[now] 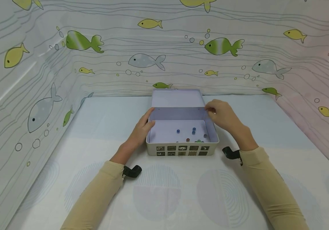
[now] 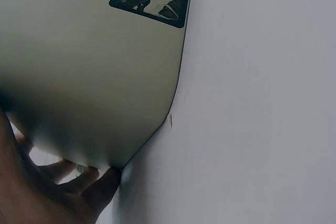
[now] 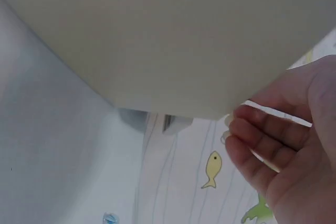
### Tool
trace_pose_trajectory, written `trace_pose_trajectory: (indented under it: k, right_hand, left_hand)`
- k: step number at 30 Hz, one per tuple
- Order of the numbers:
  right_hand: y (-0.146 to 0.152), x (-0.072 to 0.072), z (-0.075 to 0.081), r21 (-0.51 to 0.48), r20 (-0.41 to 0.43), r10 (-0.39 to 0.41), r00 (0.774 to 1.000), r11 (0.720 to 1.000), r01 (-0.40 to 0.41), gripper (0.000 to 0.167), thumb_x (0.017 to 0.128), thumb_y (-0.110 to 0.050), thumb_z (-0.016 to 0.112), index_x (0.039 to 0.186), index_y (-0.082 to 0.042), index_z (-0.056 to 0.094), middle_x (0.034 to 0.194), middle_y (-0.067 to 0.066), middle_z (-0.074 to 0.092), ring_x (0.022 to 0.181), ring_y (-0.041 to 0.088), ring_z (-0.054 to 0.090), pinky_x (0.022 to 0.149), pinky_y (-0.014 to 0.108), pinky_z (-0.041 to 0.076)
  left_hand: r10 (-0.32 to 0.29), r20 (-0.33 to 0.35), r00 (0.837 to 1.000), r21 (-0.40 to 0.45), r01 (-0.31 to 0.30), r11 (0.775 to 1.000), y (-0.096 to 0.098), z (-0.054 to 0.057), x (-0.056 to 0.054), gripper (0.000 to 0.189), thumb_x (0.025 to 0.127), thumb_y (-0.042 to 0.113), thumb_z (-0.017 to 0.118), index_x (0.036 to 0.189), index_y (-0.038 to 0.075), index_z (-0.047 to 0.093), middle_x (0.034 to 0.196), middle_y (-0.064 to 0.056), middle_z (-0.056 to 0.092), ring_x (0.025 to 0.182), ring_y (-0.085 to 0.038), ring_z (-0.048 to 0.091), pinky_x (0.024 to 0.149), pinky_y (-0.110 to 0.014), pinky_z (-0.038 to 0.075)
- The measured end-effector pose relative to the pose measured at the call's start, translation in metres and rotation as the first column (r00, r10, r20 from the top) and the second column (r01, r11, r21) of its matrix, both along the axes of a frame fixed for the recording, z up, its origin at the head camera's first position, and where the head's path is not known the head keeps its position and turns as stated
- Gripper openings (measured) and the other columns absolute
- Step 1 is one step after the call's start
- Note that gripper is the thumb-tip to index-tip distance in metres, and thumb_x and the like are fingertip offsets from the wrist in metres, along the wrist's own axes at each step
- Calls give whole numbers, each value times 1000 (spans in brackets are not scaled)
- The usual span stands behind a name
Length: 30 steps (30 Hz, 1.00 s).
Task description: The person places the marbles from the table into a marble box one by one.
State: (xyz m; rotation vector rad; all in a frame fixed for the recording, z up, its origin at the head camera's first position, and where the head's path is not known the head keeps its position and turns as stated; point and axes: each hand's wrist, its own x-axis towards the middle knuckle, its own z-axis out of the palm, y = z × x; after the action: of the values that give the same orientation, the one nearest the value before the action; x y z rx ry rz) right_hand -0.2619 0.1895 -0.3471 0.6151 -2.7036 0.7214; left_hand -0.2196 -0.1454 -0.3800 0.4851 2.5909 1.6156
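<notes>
A pale tin box (image 1: 183,145) with small picture tiles on its front stands on the table, its hinged lid (image 1: 178,98) tilted back. Inside lie several marbles: blue (image 1: 178,131), brown (image 1: 188,140) and green (image 1: 199,141), some partly hidden by the front rim. My left hand (image 1: 138,134) grips the box's left side, and the left wrist view shows its fingers (image 2: 102,190) bent round the back corner. At the back right corner, my right hand (image 1: 224,116) pinches the edge near the lid hinge. Its bent fingers (image 3: 262,145) meet that corner in the right wrist view.
A pale tablecloth (image 1: 158,198) with faint circles covers the table. Behind it and at both sides hangs a fish-patterned sheet (image 1: 181,70). In the right wrist view a small blue glassy thing (image 3: 109,217) lies at the bottom edge.
</notes>
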Motion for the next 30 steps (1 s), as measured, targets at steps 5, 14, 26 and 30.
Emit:
trace_pose_trajectory:
  k: [5, 14, 26, 30]
  right_hand:
    - [11, -4, -3, 34, 52, -100, 994, 995, 98, 23, 91, -1, 54, 105, 2, 72, 95, 16, 67, 84, 28, 57, 73, 40, 49]
    - [35, -10, -7, 126, 178, -203, 963, 975, 182, 30, 92, -7, 51, 115, 2, 68, 100, 20, 63, 85, 32, 57, 69, 44, 49]
    - [61, -22, -19, 186, 280, -254, 926, 961, 207, 38, 90, -6, 46, 122, 5, 64, 115, 26, 60, 99, 37, 56, 81, 50, 50]
    - [65, -26, -21, 214, 313, -243, 918, 960, 181, 41, 89, -5, 45, 125, 6, 62, 117, 29, 59, 102, 40, 55, 84, 53, 49]
  left_hand:
    - [6, -28, 1000, 15, -6, 1000, -3, -21, -13, 59, 106, 21, 35, 161, 16, 14, 169, -5, 11, 157, -24, 7, 128, -47, 12]
    - [19, -41, 999, 12, -19, 1000, -3, -28, -17, 59, 106, 23, 37, 161, 21, 15, 168, 1, 14, 157, -19, 10, 128, -44, 13]
    - [19, -41, 999, 3, -19, 1000, -4, -26, -15, 60, 105, 26, 36, 161, 21, 16, 168, 0, 15, 157, -20, 10, 128, -45, 14]
    - [18, -44, 999, 9, -18, 1000, -4, -26, -16, 60, 105, 25, 36, 161, 19, 16, 168, 0, 15, 157, -21, 10, 128, -45, 13]
